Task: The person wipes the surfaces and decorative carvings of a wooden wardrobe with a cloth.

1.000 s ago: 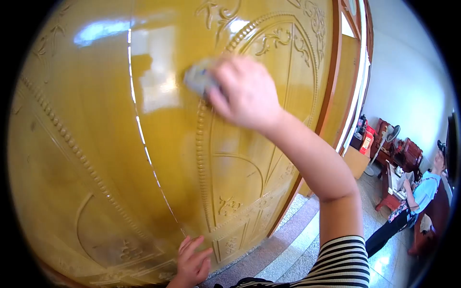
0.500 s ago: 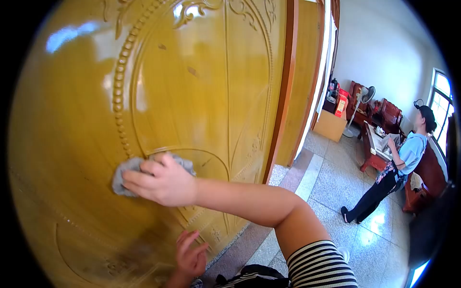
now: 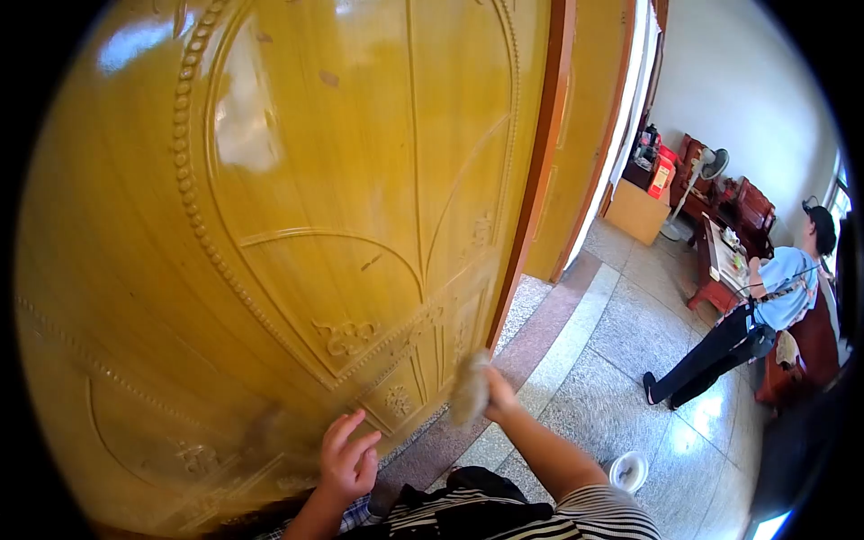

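A grey cloth (image 3: 469, 389), blurred by motion, is in my right hand (image 3: 498, 396), near the lower right corner of a carved yellow wooden door (image 3: 315, 180). The fingers of that hand are mostly behind the cloth. Whether the cloth touches the door I cannot tell. My left hand (image 3: 349, 457) is in front of the door's lower part, its fingers spread and nothing in them.
A white bucket (image 3: 628, 472) stands on the tiled floor at the lower right. Farther off, a person in a light blue top (image 3: 781, 283) stands beside a low red table (image 3: 717, 261). Behind are a fan (image 3: 714, 164), wooden chairs and a cardboard box (image 3: 635, 212).
My right hand has moved the cloth down the door from high up, then right to its lower edge. The view has shifted, bringing the bucket into sight. The other person has turned away.
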`<state>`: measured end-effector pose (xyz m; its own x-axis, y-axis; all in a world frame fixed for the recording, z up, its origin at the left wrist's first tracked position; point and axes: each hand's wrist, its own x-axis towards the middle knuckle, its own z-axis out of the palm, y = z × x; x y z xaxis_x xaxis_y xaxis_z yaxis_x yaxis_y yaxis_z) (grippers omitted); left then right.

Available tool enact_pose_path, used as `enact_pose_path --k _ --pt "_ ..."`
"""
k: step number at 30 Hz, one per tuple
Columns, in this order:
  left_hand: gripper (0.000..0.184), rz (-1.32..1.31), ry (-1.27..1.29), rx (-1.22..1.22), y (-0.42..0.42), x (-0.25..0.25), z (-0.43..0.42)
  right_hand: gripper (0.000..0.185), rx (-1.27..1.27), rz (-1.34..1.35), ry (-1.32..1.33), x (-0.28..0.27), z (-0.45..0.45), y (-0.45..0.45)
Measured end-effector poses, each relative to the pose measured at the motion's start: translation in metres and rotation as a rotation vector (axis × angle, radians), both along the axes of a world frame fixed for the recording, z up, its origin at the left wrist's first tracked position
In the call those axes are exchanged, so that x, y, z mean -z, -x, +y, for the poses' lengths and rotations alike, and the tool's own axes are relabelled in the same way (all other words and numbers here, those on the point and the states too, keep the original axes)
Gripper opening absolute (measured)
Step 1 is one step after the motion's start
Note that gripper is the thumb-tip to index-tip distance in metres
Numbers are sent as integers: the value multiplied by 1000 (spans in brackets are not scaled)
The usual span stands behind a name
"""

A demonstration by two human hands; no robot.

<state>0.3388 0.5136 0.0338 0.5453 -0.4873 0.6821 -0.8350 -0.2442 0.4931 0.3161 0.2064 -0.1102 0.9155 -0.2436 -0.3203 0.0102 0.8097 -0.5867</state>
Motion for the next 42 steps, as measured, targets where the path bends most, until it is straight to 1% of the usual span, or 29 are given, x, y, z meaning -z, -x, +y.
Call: enact_pose_path --k 1,2,5,7,8,9,11,13,15,16,18,20,22,23,24,25,26,28,29,30,31,32,34,36,38,39,40,41,42 --pt "23 14 -31 -3 1 1 0 28 110 80 -209 3 -15 18" --pt "23 18 -35 -11 3 4 -2 28 102 85 -212 12 -25 30" --pt "22 75 -41 -22 6 15 -13 39 187 -133 -44 56 -60 53" --pt "21 155 -33 -21 7 20 -27 45 256 -250 42 67 -78 61" --pt "21 149 -42 -5 6 18 -35 48 288 -290 67 67 -84 65" --pt "21 136 -52 3 6 15 -44 55 277 -355 -116 48 -78 64" --pt "22 129 -96 25 8 9 -59 73 262 -413 -544 27 -78 54" --pt "23 103 -72 44 6 9 -77 70 202 -567 -601 -8 -76 48" --pt "23 85 -124 84 5 6 -91 64 129 -589 -614 -38 -82 46" --pt "22 57 -143 97 5 5 -98 64 154 -588 -630 -42 -86 46" --pt "23 46 -154 115 6 4 -113 55 36 -695 -693 -49 -98 42" --pt "23 70 -117 79 9 2 -126 52 28 -661 -718 -50 -107 40" --pt "23 84 -118 62 12 0 -138 44 111 -601 -527 -35 -117 33" --pt "23 93 -108 45 15 -1 -144 44 89 -599 -533 -14 -122 27" --pt "23 89 -104 15 17 -4 -149 39 130 -540 -527 17 -125 19" --pt "22 53 -121 17 17 -6 -152 35 163 -484 -517 34 -126 13" --pt "22 17 -140 18 17 -9 -153 35 125 -485 -520 28 -125 15" --pt "22 -3 -139 -23 13 -8 -149 37 74 -240 -468 0 -122 26" --pt "23 -28 -168 -56 11 -11 -145 37 51 -246 -460 -14 -119 24" --pt "23 -54 -195 -87 6 -13 -141 38 92 -166 -406 -26 -114 19" --pt "23 -60 -187 -101 1 -14 -136 38 138 -85 -353 -35 -110 13" --pt "23 -43 -152 -150 -6 -15 -129 38 126 -91 -345 -44 -109 3" --pt "23 -29 -104 -203 -22 -17 -119 41 207 -69 -182 -64 -109 -21" --pt "22 -129 -108 -303 -34 -22 -104 47 280 -121 -77 -106 -111 -47" --pt "21 -173 -141 -335 -46 -29 -85 51 461 -262 229 -140 -120 -84" --pt "21 -301 -189 -387 -54 -31 -75 51 559 -293 366 -166 -124 -100" --pt "21 -429 -234 -438 -62 -32 -67 51 617 -363 442 -198 -123 -113" --pt "20 -476 -279 -453 -65 -36 -57 51 677 -433 516 -230 -123 -126" --pt "20 -480 -273 -449 -70 -39 -48 50 695 -543 523 -256 -122 -141"
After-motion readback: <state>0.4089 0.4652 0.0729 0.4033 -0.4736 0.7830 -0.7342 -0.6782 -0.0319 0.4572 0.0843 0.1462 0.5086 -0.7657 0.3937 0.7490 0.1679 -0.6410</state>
